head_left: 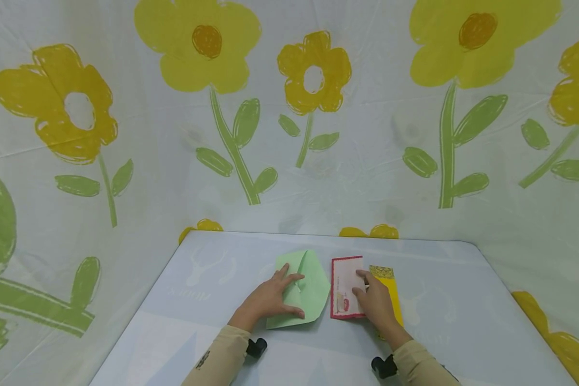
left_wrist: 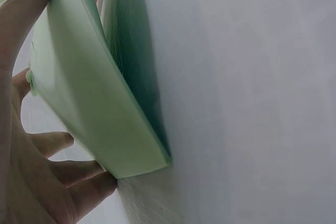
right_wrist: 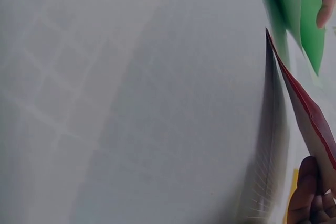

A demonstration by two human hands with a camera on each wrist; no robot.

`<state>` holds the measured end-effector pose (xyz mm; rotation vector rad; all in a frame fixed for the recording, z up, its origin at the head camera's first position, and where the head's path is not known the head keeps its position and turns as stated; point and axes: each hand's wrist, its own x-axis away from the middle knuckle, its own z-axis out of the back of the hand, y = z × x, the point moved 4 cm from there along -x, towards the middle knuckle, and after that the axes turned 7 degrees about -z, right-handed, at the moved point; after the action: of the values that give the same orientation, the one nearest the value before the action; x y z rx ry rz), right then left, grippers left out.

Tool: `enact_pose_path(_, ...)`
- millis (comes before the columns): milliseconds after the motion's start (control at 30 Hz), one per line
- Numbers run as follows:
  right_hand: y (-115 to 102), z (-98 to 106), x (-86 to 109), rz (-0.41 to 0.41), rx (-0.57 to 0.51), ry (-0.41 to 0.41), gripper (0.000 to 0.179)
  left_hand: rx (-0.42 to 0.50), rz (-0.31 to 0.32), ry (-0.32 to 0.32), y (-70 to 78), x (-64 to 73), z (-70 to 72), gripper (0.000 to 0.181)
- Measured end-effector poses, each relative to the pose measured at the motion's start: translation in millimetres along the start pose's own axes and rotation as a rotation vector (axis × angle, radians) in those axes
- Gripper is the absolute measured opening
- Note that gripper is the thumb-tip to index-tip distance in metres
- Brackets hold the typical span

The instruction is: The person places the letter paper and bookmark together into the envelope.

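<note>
Viewing remotely, I see the left hand (head_left: 273, 296), fingers spread, with the green envelope (head_left: 314, 284) beneath them; the right hand (head_left: 377, 301) pinches the red-bordered card (head_left: 344, 279) between thumb and fingers. Alignment seems in hand; the next move needs a steady pinch.

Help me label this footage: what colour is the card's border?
The border is red, clearest in the head view.
</note>
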<state>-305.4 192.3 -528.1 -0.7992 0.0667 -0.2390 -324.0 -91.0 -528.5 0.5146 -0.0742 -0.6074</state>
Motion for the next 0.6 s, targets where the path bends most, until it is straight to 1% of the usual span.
enact_pose_path(600,-3.1,4.6,-2.3,0.008,-0.01,0.026,0.053,0.0,-0.003,-0.003,-0.9,-0.9,0.2,0.101)
